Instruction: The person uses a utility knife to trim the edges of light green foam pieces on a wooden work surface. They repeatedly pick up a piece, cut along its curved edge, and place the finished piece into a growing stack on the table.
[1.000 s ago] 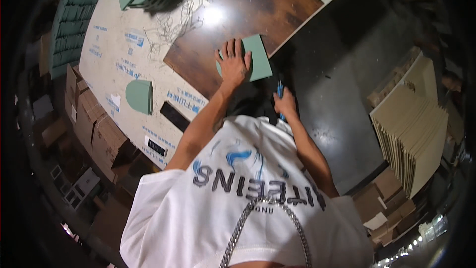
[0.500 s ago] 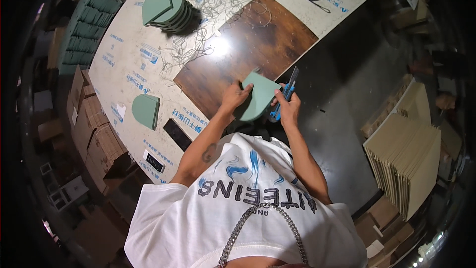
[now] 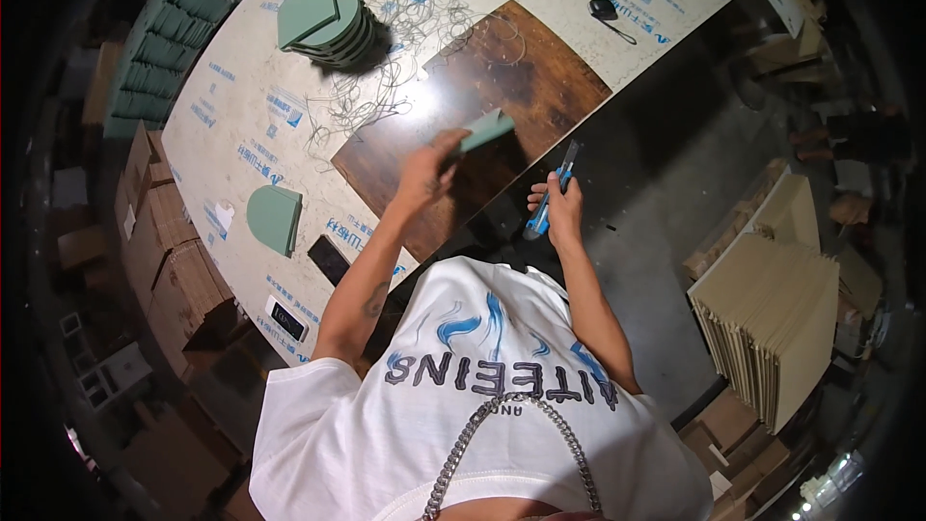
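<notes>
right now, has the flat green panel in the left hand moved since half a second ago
Yes, mostly forward: the panel, earlier across the right edge of the brown rectangular board, is now over its middle.

From the left of two head-worn fisheye cameras, the single view looks steeply down, close over the white shirt (image 3: 502, 328) and farther from the left hand (image 3: 424, 174) and right hand (image 3: 561, 208), taking in the desk (image 3: 231, 145) ahead at upper left.

White T-shirt (image 3: 386, 444), blue streaks (image 3: 458, 328), dark lettering (image 3: 499, 374); silver chain (image 3: 570, 441); tattoo (image 3: 374, 301) on left forearm (image 3: 359, 295).
</notes>
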`<state>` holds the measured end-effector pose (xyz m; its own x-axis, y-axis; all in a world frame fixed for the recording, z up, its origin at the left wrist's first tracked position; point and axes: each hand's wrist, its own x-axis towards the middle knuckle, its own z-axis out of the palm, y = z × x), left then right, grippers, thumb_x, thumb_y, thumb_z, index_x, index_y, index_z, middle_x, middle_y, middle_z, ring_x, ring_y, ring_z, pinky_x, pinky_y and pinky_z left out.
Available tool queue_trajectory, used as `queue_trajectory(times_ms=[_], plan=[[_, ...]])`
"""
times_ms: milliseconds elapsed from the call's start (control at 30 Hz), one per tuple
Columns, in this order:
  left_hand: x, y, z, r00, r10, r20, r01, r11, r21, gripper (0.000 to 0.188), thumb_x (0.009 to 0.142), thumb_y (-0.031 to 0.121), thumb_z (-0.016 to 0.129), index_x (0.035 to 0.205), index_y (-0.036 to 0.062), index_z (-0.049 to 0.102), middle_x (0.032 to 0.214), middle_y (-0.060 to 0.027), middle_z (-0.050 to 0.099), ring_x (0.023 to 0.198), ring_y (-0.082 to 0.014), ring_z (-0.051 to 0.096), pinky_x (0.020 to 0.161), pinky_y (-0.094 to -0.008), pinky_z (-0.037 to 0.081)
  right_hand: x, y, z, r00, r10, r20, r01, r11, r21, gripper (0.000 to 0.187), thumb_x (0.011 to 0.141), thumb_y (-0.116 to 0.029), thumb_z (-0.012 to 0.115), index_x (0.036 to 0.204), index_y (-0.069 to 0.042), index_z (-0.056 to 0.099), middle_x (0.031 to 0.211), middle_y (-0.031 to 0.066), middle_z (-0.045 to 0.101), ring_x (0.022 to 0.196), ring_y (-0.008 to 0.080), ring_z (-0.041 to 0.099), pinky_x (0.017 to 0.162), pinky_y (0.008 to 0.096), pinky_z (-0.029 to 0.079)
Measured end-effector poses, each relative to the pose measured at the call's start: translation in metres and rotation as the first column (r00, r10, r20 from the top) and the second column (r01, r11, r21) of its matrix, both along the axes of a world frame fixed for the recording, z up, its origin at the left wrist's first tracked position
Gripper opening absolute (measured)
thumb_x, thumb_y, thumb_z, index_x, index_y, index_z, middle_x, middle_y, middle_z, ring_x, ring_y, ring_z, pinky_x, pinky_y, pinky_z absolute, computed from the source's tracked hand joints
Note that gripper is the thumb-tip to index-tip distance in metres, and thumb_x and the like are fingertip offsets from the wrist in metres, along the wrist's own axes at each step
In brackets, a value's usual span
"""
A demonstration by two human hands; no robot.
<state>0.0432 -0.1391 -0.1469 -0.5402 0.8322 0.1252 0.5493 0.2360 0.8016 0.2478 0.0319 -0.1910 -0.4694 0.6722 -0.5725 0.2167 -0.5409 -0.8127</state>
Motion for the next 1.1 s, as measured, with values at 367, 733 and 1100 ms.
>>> queue_trajectory(times_ms=[367,733,1100], plan=[[0.058,0.005,-0.081,0.920,0.145,-0.365,-0.190,0.978,-0.090,0.053,0.092,0.033,0.069,0.137,0.0074,0.056,0.147,-0.0204,0.046,0.139,-0.0402,0.040,0.113,-0.0579,0.027,0.036,-0.013,0.017,0.897,0.324,0.299,-0.347,0.937,0.024,0.017,0.102,-0.016,0.056,0.109,-0.001,0.049,0.080,0.0073,0.058,0.061,0.0163,0.063,0.053,0.0334,0.058],[0.045,0.040,-0.114,0.812,0.327,-0.484,-0.444,0.883,-0.149,0.055,0.096,0.041,0.061,0.139,0.0063,0.052,0.144,-0.0169,0.050,0.138,-0.0354,0.040,0.114,-0.0576,0.023,-0.005,-0.032,0.046,0.483,0.671,0.562,-0.745,0.652,-0.137,0.039,0.096,-0.012,0.048,0.120,0.018,0.042,0.081,0.0263,0.066,0.052,0.0265,0.068,0.048,0.0403,0.056],[0.044,0.042,-0.113,0.813,0.339,-0.474,-0.451,0.881,-0.142,0.054,0.096,0.042,0.060,0.136,0.0064,0.054,0.141,-0.0178,0.052,0.135,-0.0359,0.043,0.112,-0.0563,0.024,0.002,-0.038,0.042,0.413,0.708,0.573,-0.770,0.608,-0.196,0.029,0.097,-0.010,0.048,0.108,0.016,0.044,0.072,0.0259,0.066,0.051,0.0287,0.068,0.048,0.0382,0.057]])
